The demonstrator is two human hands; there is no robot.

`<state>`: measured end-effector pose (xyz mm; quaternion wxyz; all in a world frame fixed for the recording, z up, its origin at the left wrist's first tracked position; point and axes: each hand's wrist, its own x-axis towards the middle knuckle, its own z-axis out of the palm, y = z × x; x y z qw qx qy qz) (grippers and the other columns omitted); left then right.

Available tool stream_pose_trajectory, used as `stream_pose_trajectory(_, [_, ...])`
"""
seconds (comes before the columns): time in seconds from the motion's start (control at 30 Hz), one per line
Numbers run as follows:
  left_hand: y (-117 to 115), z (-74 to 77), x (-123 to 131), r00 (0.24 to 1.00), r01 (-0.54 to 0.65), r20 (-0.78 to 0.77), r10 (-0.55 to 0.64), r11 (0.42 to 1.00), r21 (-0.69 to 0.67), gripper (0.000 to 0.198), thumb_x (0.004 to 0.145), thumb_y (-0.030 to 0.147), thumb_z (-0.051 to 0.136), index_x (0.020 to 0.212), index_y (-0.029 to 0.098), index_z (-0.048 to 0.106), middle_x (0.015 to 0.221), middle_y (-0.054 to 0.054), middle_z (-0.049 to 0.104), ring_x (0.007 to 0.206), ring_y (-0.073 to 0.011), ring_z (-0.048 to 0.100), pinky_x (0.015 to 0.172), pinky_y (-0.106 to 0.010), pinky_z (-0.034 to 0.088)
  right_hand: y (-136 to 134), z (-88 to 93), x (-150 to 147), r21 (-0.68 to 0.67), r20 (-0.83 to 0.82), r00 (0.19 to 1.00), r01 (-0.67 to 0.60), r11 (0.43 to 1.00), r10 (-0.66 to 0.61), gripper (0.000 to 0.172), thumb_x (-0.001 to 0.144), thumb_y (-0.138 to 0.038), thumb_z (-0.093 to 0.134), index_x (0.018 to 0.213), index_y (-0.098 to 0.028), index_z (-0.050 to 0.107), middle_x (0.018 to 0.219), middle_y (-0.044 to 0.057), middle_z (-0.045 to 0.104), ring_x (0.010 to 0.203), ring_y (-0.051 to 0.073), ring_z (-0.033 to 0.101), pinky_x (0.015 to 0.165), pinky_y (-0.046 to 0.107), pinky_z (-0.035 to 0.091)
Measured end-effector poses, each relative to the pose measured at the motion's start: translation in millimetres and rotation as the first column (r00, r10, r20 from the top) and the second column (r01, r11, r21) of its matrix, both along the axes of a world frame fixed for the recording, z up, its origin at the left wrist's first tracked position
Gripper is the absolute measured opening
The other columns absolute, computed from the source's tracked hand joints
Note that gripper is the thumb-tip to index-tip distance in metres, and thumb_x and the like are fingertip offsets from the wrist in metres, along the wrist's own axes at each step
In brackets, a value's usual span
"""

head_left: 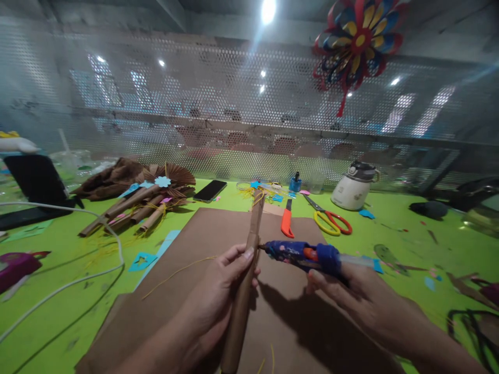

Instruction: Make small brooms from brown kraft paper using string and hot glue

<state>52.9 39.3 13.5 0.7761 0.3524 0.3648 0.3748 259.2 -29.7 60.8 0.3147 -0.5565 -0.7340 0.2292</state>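
Observation:
My left hand [218,291] is wrapped around a long rolled brown paper tube [249,254], which points away from me over a brown cardboard sheet [218,234]. In my right hand [351,291] is a blue hot glue gun [307,255], held sideways. Its nozzle touches the tube's right side just above my left thumb. Yellow fringe and a blue cut-out sit at the tube's far tip [257,193].
On the green table [78,259] lie a pile of finished brown paper rolls and fans [144,200], a black phone [209,190], an orange cutter [286,221], yellow-red scissors [329,218], a white jug [353,188], a white cable [78,275] and paper scraps. A paper pinwheel [356,41] hangs on the mesh wall.

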Motion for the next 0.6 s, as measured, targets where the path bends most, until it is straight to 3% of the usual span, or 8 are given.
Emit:
stream_pose_trajectory(0.17, [1.6, -1.7, 0.3, 1.000, -0.018, 0.005, 0.018, 1.000, 0.018, 0.026, 0.081, 0.032, 0.065, 0.101, 0.018, 0.057, 0.076, -0.003, 0.058, 0.055, -0.0082, 0.053, 0.049, -0.018, 0.045, -1.6, -1.8, -1.1, 0.042, 0.027, 1.000, -0.008, 0.999, 0.007, 0.029, 0.089, -0.040, 0.045, 0.076, -0.020, 0.063, 0.064, 0.002, 0.064, 0.055, 0.016, 0.058, 0.049, 0.023, 0.045])
stream_pose_trajectory(0.27, [1.8, -1.3, -0.1, 1.000, -0.022, -0.005, 0.022, 1.000, 0.006, 0.027, 0.080, 0.033, 0.065, 0.101, 0.019, 0.057, 0.074, -0.002, 0.058, 0.055, -0.0097, 0.053, 0.048, -0.020, 0.046, 3.6, -6.9, 1.3, 0.101, 0.093, 0.993, 0.069, 0.993, -0.078, 0.031, 0.090, -0.040, 0.044, 0.072, -0.020, 0.060, 0.061, 0.002, 0.061, 0.052, 0.015, 0.054, 0.046, 0.023, 0.042])
stream_pose_trajectory(0.43, [-1.0, 3.9, -0.5, 1.000, -0.013, -0.012, 0.013, 1.000, -0.014, 0.026, 0.079, 0.032, 0.065, 0.099, 0.019, 0.056, 0.074, -0.002, 0.057, 0.054, -0.0107, 0.052, 0.045, -0.021, 0.045, 29.6, -26.5, 18.7, 0.247, 0.207, 0.962, 0.125, 0.961, -0.178, 0.024, 0.089, -0.031, 0.046, 0.101, -0.017, 0.060, 0.086, 0.008, 0.063, 0.076, 0.020, 0.058, 0.068, 0.031, 0.047])
stream_pose_trajectory(0.6, [-6.0, 13.0, -1.0, 1.000, 0.008, 0.003, -0.008, 1.000, -0.011, 0.021, 0.080, 0.032, 0.065, 0.094, 0.020, 0.055, 0.076, -0.002, 0.055, 0.057, -0.0120, 0.053, 0.044, -0.022, 0.045, 59.7, -59.3, 57.3, 0.255, 0.440, 0.841, 0.218, 0.942, -0.314, 0.031, 0.076, -0.017, 0.056, 0.107, -0.012, 0.061, 0.100, 0.014, 0.057, 0.097, 0.028, 0.052, 0.086, 0.044, 0.044])
